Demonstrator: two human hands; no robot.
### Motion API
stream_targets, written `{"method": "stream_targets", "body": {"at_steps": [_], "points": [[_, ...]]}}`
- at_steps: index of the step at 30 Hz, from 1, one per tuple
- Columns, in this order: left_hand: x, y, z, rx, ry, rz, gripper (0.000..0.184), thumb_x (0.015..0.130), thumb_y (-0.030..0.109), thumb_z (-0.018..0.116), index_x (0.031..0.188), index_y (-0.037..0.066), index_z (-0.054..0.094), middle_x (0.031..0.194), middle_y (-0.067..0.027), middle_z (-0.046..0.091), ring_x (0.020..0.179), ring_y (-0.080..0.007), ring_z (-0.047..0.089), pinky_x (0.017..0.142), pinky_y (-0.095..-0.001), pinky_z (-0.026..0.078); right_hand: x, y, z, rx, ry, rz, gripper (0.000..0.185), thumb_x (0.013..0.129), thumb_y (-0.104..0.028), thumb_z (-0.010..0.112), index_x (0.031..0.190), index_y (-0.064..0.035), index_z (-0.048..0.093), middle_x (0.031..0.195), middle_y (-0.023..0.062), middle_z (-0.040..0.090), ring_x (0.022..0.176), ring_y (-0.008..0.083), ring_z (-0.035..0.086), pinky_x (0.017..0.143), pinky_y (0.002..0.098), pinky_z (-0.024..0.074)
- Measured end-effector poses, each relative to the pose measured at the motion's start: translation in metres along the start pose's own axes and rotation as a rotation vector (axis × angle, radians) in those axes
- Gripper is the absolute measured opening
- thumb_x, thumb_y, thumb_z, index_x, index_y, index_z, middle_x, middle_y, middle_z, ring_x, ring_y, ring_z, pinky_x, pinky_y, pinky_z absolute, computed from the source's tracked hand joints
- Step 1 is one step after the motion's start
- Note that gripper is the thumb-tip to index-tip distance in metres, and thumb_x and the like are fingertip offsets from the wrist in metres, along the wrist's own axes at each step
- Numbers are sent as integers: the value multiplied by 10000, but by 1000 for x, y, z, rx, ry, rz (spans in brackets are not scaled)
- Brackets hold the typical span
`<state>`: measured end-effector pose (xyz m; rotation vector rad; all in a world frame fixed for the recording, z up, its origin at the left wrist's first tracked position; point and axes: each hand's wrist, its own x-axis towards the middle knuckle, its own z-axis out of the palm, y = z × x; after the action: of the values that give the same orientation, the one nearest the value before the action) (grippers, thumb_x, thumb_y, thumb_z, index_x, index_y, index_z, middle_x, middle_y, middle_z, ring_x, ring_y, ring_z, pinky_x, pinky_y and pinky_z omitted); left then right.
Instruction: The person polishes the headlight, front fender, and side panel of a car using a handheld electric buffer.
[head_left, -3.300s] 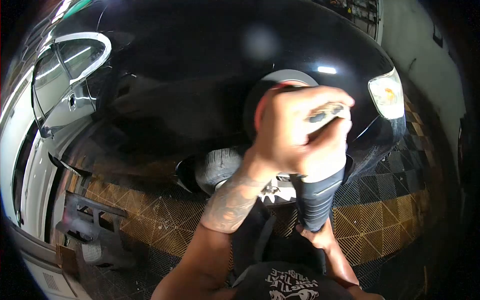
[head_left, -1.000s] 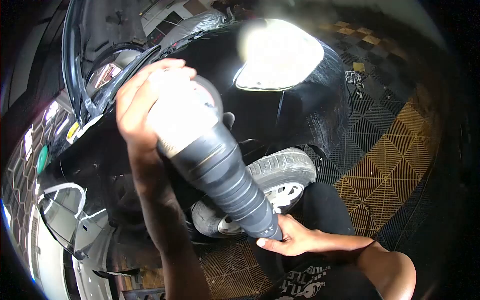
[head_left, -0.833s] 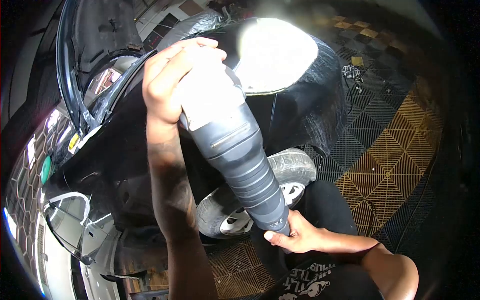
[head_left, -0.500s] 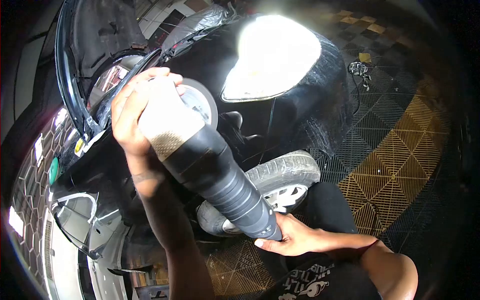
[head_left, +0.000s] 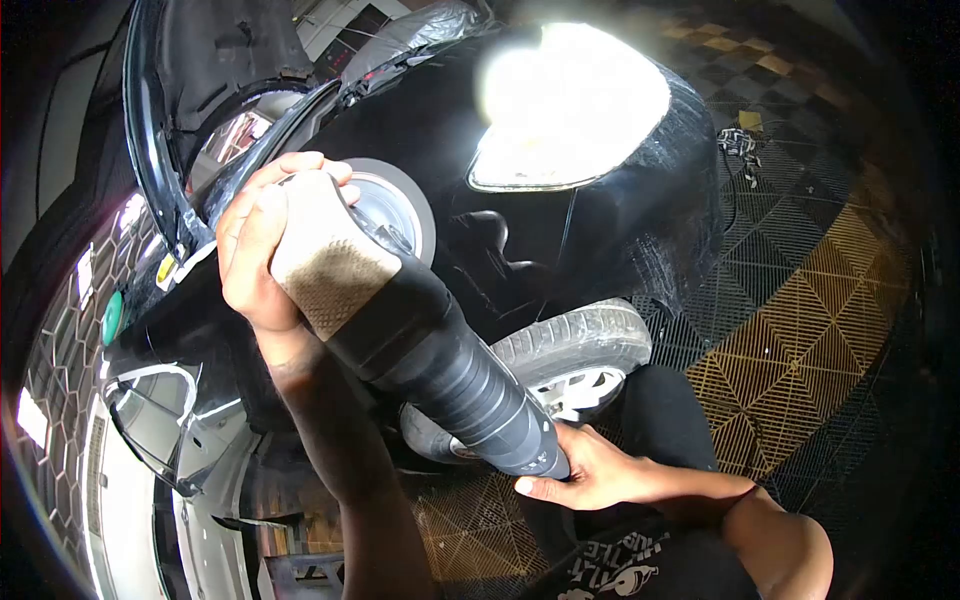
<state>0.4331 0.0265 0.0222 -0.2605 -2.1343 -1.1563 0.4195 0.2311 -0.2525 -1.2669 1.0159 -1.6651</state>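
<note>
A rotary polisher [head_left: 450,360] lies slantwise across the centre of the frame, its head toward the upper left and its ribbed black grip running down to the right. The person's left hand [head_left: 252,250] is clamped on the pale textured cover [head_left: 335,265] of the head, its fingers curled over the top. The right hand [head_left: 595,470], at the lower centre, is closed around the rear end of the grip, its thumb along the near side. Beyond the head shows a round grey-rimmed pad [head_left: 422,200], facing the black front fender [head_left: 600,245] of a car; from this angle it is hard to say whether the two touch.

A headlight [head_left: 575,115], glaring white, fills the upper centre. Beneath the fender stands a dusty tyre [head_left: 590,335] on a white-spoked wheel [head_left: 585,392], with a black trouser leg [head_left: 668,415] just beside it. At the left of the frame is a car window [head_left: 150,410] edged in white, and in the upper left a dark panel [head_left: 225,60] stands raised. Black and tan slatted floor tiles [head_left: 795,360] cover the right side, where a yellow piece [head_left: 750,121] lies near a black-and-white bundle [head_left: 738,145].
</note>
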Motion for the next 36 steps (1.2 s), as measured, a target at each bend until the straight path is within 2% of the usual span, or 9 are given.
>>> {"method": "stream_targets", "body": {"at_steps": [6,7,9,11,14,17,20,28,36], "points": [[15,-4,11,510,-165,315,329,889,151,555,1082,-100,643,1047,-217,699,946,-270,691,900,-345,525,-9,-6,-9,-89,113,-22,544,822,-376,805,1159,9,620,978,152,723,960,223,695,884,367,529],[17,0,23,20,-70,-61,224,836,47,626,1023,-62,686,1019,-165,719,932,-235,690,896,-314,520,-10,-9,-11,-118,148,-56,521,806,-321,828,1156,10,627,1003,133,718,943,192,681,896,359,523],[20,-8,30,371,-3,162,358,909,74,592,1231,-82,587,1157,-202,665,1062,-241,648,932,-296,494,-16,-18,-13,0,179,114,460,814,-234,819,1151,12,626,1000,89,707,912,165,665,881,342,521],[10,5,58,663,276,594,380,882,55,633,1227,-93,578,1168,-210,648,1037,-234,644,904,-300,504,-24,-12,-17,94,194,101,341,827,-130,776,1103,10,633,970,63,678,856,128,636,785,293,525],[-40,30,140,16,180,750,423,796,23,670,1189,-80,553,1021,-203,632,932,-327,658,872,-378,535,-22,-45,-10,-63,257,144,231,765,-91,799,900,-20,625,787,-5,605,680,46,563,673,220,490],[-105,58,220,-700,-504,359,348,784,47,670,1100,-63,574,1023,-209,576,938,-353,614,863,-412,520,-18,-69,11,-76,259,265,331,845,-98,747,1134,-36,597,1006,42,640,820,96,595,758,273,501],[-151,75,272,-980,-804,51,295,780,74,667,1039,-45,591,1017,-210,546,936,-368,588,854,-437,512,-5,19,8,-128,193,198,446,729,-138,815,1121,-13,643,1015,87,702,892,129,636,850,312,509],[-168,79,266,-844,-889,60,279,811,167,644,1033,3,612,959,-193,595,889,-347,615,826,-460,527,7,55,28,-50,88,64,504,684,-153,805,1144,-14,653,1036,82,706,983,138,635,915,314,486],[-175,85,251,-691,-865,144,281,842,261,621,1027,50,633,902,-176,645,842,-327,642,798,-482,541,-10,19,24,-42,274,250,362,722,-22,750,1064,-22,631,841,48,667,711,121,617,661,297,524]]}}
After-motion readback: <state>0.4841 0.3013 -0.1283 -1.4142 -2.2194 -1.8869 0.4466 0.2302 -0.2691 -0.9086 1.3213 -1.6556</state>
